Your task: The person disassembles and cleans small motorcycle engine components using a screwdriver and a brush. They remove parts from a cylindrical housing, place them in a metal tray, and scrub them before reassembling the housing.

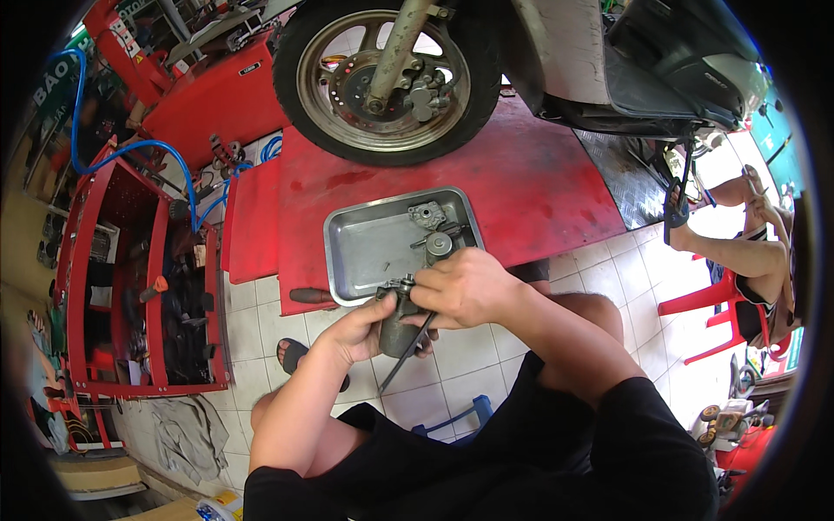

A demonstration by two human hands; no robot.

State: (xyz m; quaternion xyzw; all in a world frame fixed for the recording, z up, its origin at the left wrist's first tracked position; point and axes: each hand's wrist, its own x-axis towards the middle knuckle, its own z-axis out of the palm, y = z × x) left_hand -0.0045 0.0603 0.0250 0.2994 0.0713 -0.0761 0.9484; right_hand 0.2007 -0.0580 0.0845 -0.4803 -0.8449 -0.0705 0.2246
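My left hand [356,330] is closed round a grey cylindrical metal part [395,334], held upright just in front of a steel tray [347,226]. My right hand [460,286] is curled at the top of that part, its fingers round a long thin dark rod or hose [395,369] that slants down to the lower left; its fingertips are partly hidden. In the tray lie a small cast metal piece [426,214], another round-topped metal part [439,247] and a small pin [387,266]. A dark tool handle [310,295] rests beside the tray.
A red lift platform [539,182] carries a scooter's front wheel [321,122] above the tray. A red trolley [104,260] with a blue hose [182,165] stands left. A seated person's leg [730,252] and red plastic chair [699,304] are right. A grey cloth [182,438] lies lower left.
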